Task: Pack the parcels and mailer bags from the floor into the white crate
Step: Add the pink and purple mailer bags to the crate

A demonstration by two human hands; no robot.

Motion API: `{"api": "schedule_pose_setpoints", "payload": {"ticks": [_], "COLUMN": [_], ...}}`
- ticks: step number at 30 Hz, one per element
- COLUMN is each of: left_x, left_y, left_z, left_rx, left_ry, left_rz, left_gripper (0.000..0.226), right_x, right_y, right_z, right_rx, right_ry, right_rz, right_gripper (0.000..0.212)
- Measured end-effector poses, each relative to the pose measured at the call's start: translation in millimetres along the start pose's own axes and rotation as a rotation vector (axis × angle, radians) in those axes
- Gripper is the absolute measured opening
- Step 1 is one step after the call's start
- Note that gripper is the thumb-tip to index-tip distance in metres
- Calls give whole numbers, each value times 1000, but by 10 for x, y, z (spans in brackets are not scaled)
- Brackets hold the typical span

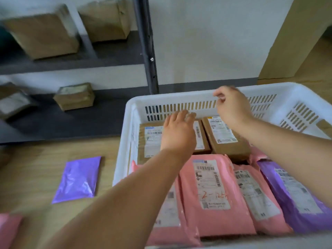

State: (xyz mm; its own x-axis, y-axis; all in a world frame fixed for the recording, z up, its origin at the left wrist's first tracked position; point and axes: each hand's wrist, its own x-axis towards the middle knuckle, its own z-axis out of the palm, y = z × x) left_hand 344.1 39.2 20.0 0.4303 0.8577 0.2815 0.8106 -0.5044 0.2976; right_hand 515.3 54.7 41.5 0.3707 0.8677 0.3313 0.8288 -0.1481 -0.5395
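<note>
The white crate (161, 100) fills the right half of the view. Inside it, two brown cardboard parcels lie at the far end: a left one (150, 141) and a right one (224, 139). Nearer lie several pink mailer bags (210, 191) and a purple mailer bag (294, 193), labels up. My left hand (177, 132) hovers flat over the left parcel, fingers straight. My right hand (231, 106) hangs above the right parcel with loosely curled fingers, holding nothing. On the wooden floor to the left lie a purple mailer bag (79, 178) and a pink mailer bag (9, 229).
A dark metal shelf rack (145, 51) stands behind the crate, with cardboard boxes on its upper shelf (45, 35) and a small box on the lower shelf (75, 96). A white wall rises behind the crate. A tall cardboard sheet (294, 33) leans at the right.
</note>
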Motion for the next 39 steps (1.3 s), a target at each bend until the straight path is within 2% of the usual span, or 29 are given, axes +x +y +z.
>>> {"api": "schedule_pose_setpoints", "payload": {"ticks": [5, 9, 14, 19, 24, 27, 35, 39], "left_x": [-341, -819, -1660, -2380, -2586, -2624, -2607, -2622], "left_y": [-769, -1645, -2723, -3407, -3833, -4055, -4528, -4568], "left_z": [-663, -930, -990, -726, -434, -223, 369, 546], "left_rx": [7, 33, 89, 51, -47, -76, 31, 71], "left_ry": [209, 280, 143, -21, -33, -57, -260, -374], "left_rz": [-181, -378, -664, -988, -1107, -1121, -907, -810], "left_gripper": [44, 43, 42, 41, 39, 40, 59, 51], "right_x": [-277, -797, -1349, -1714, -2040, -2172, -2258, -2329], "right_y": [-1010, -1731, -2550, -3025, -3034, -2921, -2686, -2658], "right_z": [185, 366, 1056, 2052, 2874, 3220, 3862, 4017], "right_rx": [130, 238, 397, 241, 35, -67, -312, -388], "right_ry": [-119, -212, -409, -629, -830, -894, -974, -1039], "right_rz": [-179, -223, -112, -28, 62, 53, -113, -164], "right_gripper": [30, 25, 25, 26, 30, 34, 54, 64]}}
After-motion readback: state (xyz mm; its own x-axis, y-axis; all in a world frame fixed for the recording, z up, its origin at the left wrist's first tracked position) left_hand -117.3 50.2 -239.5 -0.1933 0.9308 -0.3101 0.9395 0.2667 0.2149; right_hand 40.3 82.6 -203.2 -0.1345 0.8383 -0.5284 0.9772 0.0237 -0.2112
